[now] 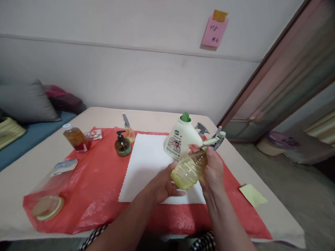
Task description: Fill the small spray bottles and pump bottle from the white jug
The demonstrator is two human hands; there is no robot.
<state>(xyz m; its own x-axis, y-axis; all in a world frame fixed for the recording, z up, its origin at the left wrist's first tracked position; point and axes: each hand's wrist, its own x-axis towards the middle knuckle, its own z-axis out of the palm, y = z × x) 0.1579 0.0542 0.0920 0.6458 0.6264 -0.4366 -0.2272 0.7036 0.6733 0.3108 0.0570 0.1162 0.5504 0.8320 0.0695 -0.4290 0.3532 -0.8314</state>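
A clear yellow ribbed bottle point(188, 170) is held tilted in front of me, its base toward the lower left. My right hand point(214, 168) is closed around its upper end. Fingers of my left hand point(167, 184) curl against the base from the left and below. Beyond the right hand juts a pale green and grey dispenser head point(216, 139); whether it joins this bottle is hidden by the hand. Just behind stands a large cream detergent jug point(174, 141) with a green cap point(185, 117). Under both hands lies a white sheet point(146, 164) with a scalloped edge.
Red plastic point(102, 188) covers much of the table point(15, 205). On the left are a dark pump bottle point(122, 144), an orange bottle point(129, 134), an amber bottle point(75, 137) and a round lid point(48, 207). A grey-trigger sprayer point(202, 128) stands behind the jug. A yellow note point(253, 195) lies right.
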